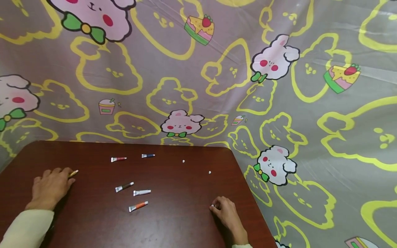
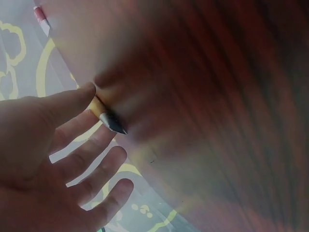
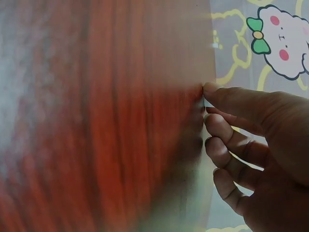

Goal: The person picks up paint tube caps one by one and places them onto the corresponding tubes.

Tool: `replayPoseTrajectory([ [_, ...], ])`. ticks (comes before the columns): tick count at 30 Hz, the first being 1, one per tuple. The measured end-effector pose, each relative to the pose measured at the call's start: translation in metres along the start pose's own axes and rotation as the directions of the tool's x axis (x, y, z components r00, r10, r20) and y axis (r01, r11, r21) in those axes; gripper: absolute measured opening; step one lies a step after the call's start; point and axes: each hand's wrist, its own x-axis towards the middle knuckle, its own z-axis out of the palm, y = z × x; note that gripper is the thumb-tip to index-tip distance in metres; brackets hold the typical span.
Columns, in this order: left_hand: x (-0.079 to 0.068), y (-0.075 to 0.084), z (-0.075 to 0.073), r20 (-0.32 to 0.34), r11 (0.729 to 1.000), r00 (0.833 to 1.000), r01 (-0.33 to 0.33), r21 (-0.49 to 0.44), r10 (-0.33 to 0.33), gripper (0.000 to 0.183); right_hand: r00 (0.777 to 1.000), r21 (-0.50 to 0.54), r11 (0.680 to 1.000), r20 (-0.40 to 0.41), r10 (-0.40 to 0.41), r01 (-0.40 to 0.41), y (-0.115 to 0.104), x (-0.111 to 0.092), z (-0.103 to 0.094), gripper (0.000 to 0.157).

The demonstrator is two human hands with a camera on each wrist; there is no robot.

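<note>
At the left of the table, my left hand point(image 1: 51, 187) pinches a small yellow paint tube point(image 1: 73, 173) between thumb and forefinger. The left wrist view shows the tube's flat silver end point(image 2: 115, 125) pointing away from the thumb, while the other fingers are spread. Over on the right side, my right hand point(image 1: 227, 212) holds a tiny white cap point(image 1: 212, 206) at its thumb and fingertips, low over the wood. In the right wrist view the thumb hides that cap, and the remaining fingers are bent.
Red point(image 1: 119, 159) and blue point(image 1: 148, 155) paint tubes lie toward the back. Dark brown point(image 1: 124, 187), white point(image 1: 142, 192) and orange point(image 1: 138, 206) tubes lie mid-table. Two white caps point(image 1: 183, 161) rest at the back right. A patterned curtain point(image 1: 217, 103) hangs behind the brown table point(image 1: 173, 224).
</note>
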Motion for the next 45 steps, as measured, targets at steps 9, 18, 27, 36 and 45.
replayPoseTrajectory([
  [9, 0.005, 0.0, -0.004, 0.022, 0.999, 0.999, 0.025, 0.032, -0.025, 0.016, 0.999, -0.013, 1.0, 0.043, -0.007, 0.008, 0.006, 0.002, 0.002, 0.018],
  [18, 0.005, 0.001, -0.005, 0.006, 0.999, 1.0, 0.01, 0.045, -0.01, 0.014, 0.982, -0.059, 0.989, 0.126, 0.142, -0.135, -0.028, 0.017, -0.016, 0.018],
  [27, 0.004, 0.012, -0.009, -0.035, 0.997, 0.999, -0.036, 0.061, 0.038, 0.018, 0.991, -0.021, 0.993, 0.062, 0.117, -0.116, -0.033, 0.021, -0.011, 0.014],
  [36, 0.007, 0.033, -0.006, -0.088, 0.993, 0.991, -0.1, 0.056, 0.104, 0.014, 0.989, -0.01, 0.992, 0.067, 0.13, -0.129, -0.04, 0.027, -0.009, 0.013],
  [45, 0.012, 0.051, -0.002, -0.081, 0.979, 0.977, -0.19, 0.069, 0.195, 0.01, 0.994, -0.011, 0.995, 0.046, 0.101, -0.1, -0.042, 0.033, -0.001, 0.016],
])
